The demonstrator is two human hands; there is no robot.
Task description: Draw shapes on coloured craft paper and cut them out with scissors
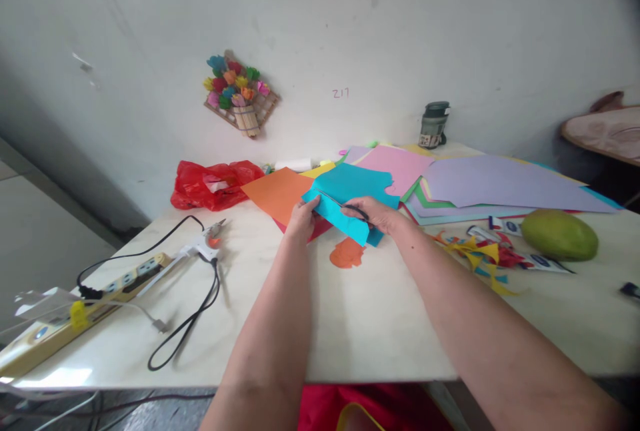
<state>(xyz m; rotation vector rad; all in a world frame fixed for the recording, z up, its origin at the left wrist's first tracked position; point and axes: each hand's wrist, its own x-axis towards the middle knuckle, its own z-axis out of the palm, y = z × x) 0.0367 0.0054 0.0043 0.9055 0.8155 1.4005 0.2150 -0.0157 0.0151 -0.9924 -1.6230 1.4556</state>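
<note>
Near the centre of the head view, just above the bench (365, 324), both hands are occupied around a piece of blue paper (355, 181). The left hand (301, 219) pinches its near left edge, thumb on top, while the right hand (375, 214) grips dark-handled scissors (356, 211) whose blades meet the paper and point toward ten o'clock. Taking the hands as the dial's middle, a rough-edged orange paper piece (347, 253) lies at six o'clock, close to the blue paper. An orange sheet (279, 192) spreads at ten, with a red plastic bag (215, 185) beyond it. Toward nine sits a glue gun (206, 242); a power strip (125, 282) stretches out at eight. A pink sheet (395, 167) lies between one and two, a lilac sheet (495, 177) between two and three, and a tumbler (434, 125) stands upright at two. At three are a green fruit (560, 235) and, nearer the right forearm, curled paper scraps (480, 251). On the wall, between ten and eleven, hangs a colourful flower decoration (237, 87).
</note>
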